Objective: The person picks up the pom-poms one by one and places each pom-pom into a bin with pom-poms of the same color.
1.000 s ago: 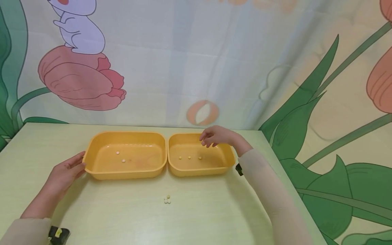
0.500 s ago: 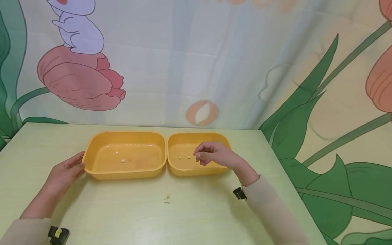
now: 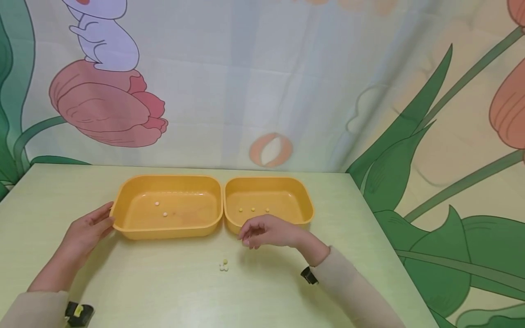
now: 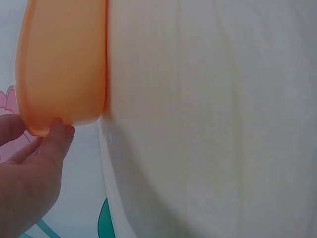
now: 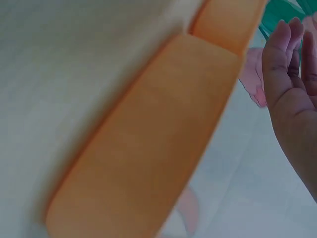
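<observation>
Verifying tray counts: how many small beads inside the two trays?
5: two pale beads in the larger tray, three yellow beads in the smaller tray. The near walls may hide others.

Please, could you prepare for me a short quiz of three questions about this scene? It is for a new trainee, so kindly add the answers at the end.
1. Fill in the number: the smaller tray holds ___ yellow beads.

2. True or false: the right hand is inside the larger tray.

3. Choose one. What does the left hand touch?
A) the smaller tray
B) the larger tray
C) the right hand

Key:
1. Three.
2. False; it hovers near the front of the smaller tray.
3. B; its fingers are at the left end of that tray.
</observation>
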`<state>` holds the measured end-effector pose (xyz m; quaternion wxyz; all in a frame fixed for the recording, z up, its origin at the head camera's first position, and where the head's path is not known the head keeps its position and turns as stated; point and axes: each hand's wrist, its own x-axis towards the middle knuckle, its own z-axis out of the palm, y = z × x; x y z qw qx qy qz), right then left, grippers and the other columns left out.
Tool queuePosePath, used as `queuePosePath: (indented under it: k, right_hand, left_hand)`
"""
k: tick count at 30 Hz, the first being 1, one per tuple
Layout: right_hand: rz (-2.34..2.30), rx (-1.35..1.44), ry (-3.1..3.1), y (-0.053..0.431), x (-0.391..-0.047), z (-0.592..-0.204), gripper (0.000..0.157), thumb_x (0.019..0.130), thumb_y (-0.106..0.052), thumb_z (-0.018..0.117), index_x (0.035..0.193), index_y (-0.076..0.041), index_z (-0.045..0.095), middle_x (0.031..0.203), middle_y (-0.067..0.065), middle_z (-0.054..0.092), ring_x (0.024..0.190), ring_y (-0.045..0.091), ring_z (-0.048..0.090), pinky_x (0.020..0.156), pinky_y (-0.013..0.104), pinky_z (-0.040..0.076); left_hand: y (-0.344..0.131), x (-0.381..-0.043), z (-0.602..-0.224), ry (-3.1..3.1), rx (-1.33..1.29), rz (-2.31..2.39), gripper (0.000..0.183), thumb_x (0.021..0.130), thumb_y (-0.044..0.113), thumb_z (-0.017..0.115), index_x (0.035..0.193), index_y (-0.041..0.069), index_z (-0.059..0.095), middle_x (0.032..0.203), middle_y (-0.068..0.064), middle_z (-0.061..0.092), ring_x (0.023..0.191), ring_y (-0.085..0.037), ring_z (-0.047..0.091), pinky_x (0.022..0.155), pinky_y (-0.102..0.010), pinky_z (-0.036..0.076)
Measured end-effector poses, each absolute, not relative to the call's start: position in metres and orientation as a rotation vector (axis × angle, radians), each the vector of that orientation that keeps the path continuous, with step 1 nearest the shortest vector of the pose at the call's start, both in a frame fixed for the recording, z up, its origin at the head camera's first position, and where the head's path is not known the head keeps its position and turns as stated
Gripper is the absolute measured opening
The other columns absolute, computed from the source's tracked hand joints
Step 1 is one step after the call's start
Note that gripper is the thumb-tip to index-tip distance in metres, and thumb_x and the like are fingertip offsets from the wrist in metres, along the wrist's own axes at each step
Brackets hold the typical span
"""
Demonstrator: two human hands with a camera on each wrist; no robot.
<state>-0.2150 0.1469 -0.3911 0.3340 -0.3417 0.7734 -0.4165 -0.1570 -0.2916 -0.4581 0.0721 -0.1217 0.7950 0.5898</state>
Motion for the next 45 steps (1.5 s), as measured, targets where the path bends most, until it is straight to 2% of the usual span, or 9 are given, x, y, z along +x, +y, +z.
queuePosePath:
  k: [2, 4, 6, 9, 13, 18, 31, 41, 45]
  right_hand:
    - [-1.039, -0.888, 2.011, 0.142, -0.214, -0.399, 0.026, 0.098, -0.006, 0.064, 0.118, 0.010, 0.065, 0.107, 0.031, 0.068, 0.084, 0.013, 0.064, 0.080, 0.027, 0.060]
    - [-0.993, -0.879, 2.007, 0.137, -0.213, -0.406, 0.025, 0.098, -0.006, 0.064, 0.118, 0.008, 0.067, 0.108, 0.028, 0.069, 0.084, 0.009, 0.063, 0.081, 0.028, 0.061]
    - [-0.954, -0.863, 2.012, 0.132, -0.212, -0.412, 0.023, 0.097, -0.006, 0.064, 0.117, 0.006, 0.069, 0.105, 0.021, 0.072, 0.083, 0.005, 0.063, 0.080, 0.028, 0.062]
    - [-0.899, -0.867, 2.009, 0.125, -0.213, -0.420, 0.020, 0.097, -0.005, 0.064, 0.115, 0.002, 0.070, 0.104, 0.016, 0.073, 0.082, 0.002, 0.063, 0.078, 0.023, 0.061]
    - [-0.838, -0.894, 2.008, 0.119, -0.213, -0.428, 0.018, 0.097, -0.005, 0.067, 0.113, 0.000, 0.073, 0.105, 0.015, 0.076, 0.080, 0.000, 0.063, 0.073, 0.016, 0.058]
    - [-0.781, -0.894, 1.991, 0.111, -0.213, -0.433, 0.018, 0.096, -0.003, 0.068, 0.112, 0.000, 0.074, 0.106, 0.016, 0.077, 0.078, 0.000, 0.063, 0.071, 0.013, 0.056]
    - [-0.708, -0.861, 2.011, 0.104, -0.213, -0.444, 0.017, 0.094, 0.002, 0.068, 0.108, -0.002, 0.076, 0.101, 0.012, 0.076, 0.078, 0.000, 0.058, 0.069, 0.010, 0.049]
    - [-0.688, -0.862, 2.099, 0.104, -0.209, -0.450, 0.014, 0.092, 0.001, 0.071, 0.103, -0.005, 0.077, 0.084, -0.005, 0.068, 0.075, -0.001, 0.054, 0.068, 0.009, 0.046]
    - [-0.678, -0.879, 2.138, 0.102, -0.207, -0.451, 0.014, 0.091, 0.001, 0.072, 0.101, -0.006, 0.076, 0.084, -0.002, 0.068, 0.074, -0.002, 0.053, 0.069, 0.009, 0.045]
  left_hand:
    - [-0.292, -0.157, -0.459, 2.380, -0.358, 1.791, 0.064, 0.111, 0.027, 0.040, 0.162, 0.003, 0.011, 0.165, -0.029, 0.013, 0.087, 0.034, 0.046, 0.083, -0.001, 0.054]
    - [-0.292, -0.157, -0.459, 2.388, -0.363, 1.772, 0.064, 0.111, 0.028, 0.040, 0.162, 0.004, 0.011, 0.166, -0.028, 0.013, 0.104, 0.027, 0.054, 0.084, -0.001, 0.053]
    - [-0.292, -0.157, -0.459, 2.399, -0.378, 1.739, 0.064, 0.111, 0.028, 0.039, 0.163, 0.005, 0.010, 0.166, -0.026, 0.013, 0.129, 0.009, 0.056, 0.085, -0.001, 0.053]
    - [-0.292, -0.157, -0.458, 2.421, -0.395, 1.692, 0.063, 0.111, 0.030, 0.038, 0.163, 0.007, 0.010, 0.167, -0.025, 0.014, 0.151, -0.017, 0.042, 0.086, -0.002, 0.053]
    - [-0.291, -0.158, -0.457, 2.419, -0.402, 1.682, 0.063, 0.111, 0.029, 0.038, 0.163, 0.008, 0.009, 0.167, -0.025, 0.014, 0.152, -0.022, 0.041, 0.086, -0.002, 0.053]
    - [-0.290, -0.157, -0.455, 2.411, -0.406, 1.681, 0.062, 0.112, 0.029, 0.036, 0.163, 0.008, 0.008, 0.168, -0.024, 0.013, 0.155, -0.038, 0.028, 0.085, -0.002, 0.053]
    - [-0.290, -0.157, -0.455, 2.405, -0.411, 1.688, 0.062, 0.112, 0.029, 0.037, 0.163, 0.008, 0.008, 0.168, -0.024, 0.013, 0.155, -0.037, 0.028, 0.085, -0.001, 0.053]
    - [-0.289, -0.158, -0.456, 2.404, -0.376, 1.704, 0.063, 0.112, 0.029, 0.037, 0.163, 0.007, 0.009, 0.167, -0.024, 0.013, 0.156, -0.035, 0.029, 0.087, -0.001, 0.053]
    - [-0.290, -0.158, -0.456, 2.417, -0.378, 1.698, 0.062, 0.111, 0.029, 0.037, 0.163, 0.007, 0.010, 0.167, -0.024, 0.014, 0.156, -0.033, 0.030, 0.086, -0.001, 0.052]
